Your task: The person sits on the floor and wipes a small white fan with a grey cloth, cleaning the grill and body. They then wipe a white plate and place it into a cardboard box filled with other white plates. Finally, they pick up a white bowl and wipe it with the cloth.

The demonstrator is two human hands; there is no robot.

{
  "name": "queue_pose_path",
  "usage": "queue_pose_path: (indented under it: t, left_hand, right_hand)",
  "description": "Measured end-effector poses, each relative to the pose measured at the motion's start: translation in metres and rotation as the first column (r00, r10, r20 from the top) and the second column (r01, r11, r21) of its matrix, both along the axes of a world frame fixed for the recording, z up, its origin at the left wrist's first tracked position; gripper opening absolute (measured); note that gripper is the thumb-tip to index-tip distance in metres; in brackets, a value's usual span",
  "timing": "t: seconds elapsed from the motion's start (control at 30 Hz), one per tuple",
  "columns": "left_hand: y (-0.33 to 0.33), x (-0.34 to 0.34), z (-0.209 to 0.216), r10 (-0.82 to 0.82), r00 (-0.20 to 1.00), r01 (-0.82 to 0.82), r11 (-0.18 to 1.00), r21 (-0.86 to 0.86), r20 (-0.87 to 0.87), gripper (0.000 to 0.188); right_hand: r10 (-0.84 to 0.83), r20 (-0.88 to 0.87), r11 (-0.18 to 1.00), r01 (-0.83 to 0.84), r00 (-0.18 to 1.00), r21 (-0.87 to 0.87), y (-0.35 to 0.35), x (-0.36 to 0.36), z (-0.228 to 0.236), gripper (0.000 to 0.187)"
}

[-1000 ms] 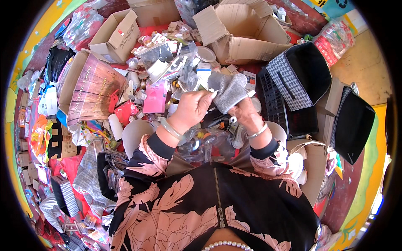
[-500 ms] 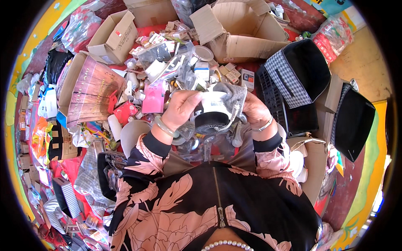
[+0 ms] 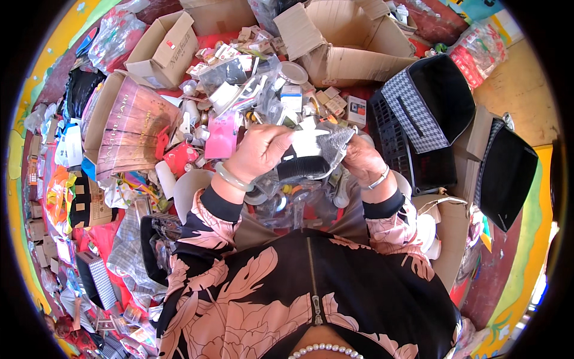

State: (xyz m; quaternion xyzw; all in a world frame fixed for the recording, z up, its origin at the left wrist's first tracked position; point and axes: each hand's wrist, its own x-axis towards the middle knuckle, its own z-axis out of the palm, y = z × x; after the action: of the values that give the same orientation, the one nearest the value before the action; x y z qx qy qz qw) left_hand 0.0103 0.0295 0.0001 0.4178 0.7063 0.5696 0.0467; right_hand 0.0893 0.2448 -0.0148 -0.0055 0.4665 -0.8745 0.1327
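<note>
Above my lap, both hands hold up a white jar-like container with a ribbed black lid [image 3: 303, 168], the lid toward me. Crumpled greyish see-through plastic wrap [image 3: 336, 145] covers its right side. My left hand [image 3: 258, 151] pinches the container's left edge, thumb on top, with a pale bangle on the wrist. My right hand [image 3: 365, 160] is closed on the wrap at the right edge; its fingertips are partly hidden. A pink card [image 3: 221, 136] lies just beyond my left hand, among small boxes and plastic bags.
An open cardboard box [image 3: 368, 64] stands at the far side. To the right are a black crate [image 3: 387, 128] and black-lined houndstooth bins [image 3: 412, 110]. A pinkish carton [image 3: 134, 128] leans at left. Small boxes, bags and loose goods cover the red ground.
The container has tilted, so its black lid looks flatter and less of its face shows. The wrap now stands out toward my right hand, and my right hand has turned slightly.
</note>
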Motion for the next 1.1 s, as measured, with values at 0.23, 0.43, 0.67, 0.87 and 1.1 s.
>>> queue_pose_path:
  t: [0.23,0.43,0.67,0.87,1.1]
  left_hand:
    - [0.005,-0.003,-0.004,0.082,0.991,-0.085,0.996,-0.025,-0.101,0.029]
    - [0.011,-0.013,-0.021,0.147,0.811,-0.322,0.920,0.222,0.567,0.040]
    - [0.010,-0.011,-0.022,0.371,0.885,-0.429,0.885,0.181,0.281,0.036]
    - [0.025,0.005,-0.020,0.398,0.916,-0.391,0.915,0.101,-0.059,0.032]
    - [0.025,0.004,-0.024,0.315,0.945,-0.316,0.949,0.005,0.089,0.038]
  right_hand:
    - [-0.169,-0.130,0.933,0.201,0.977,0.297,-0.015,-0.014,-0.007,0.050]
    - [-0.454,-0.154,0.873,0.404,0.877,-0.273,0.025,-0.023,-0.022,0.056]
    - [-0.176,-0.432,0.859,0.352,0.885,0.371,0.003,-0.031,0.009,0.075]
    - [-0.132,-0.705,0.314,0.704,0.697,0.637,-0.020,-0.030,-0.012,0.020]
    - [0.147,-0.674,-0.258,0.686,0.724,0.681,0.004,-0.026,-0.019,0.018]
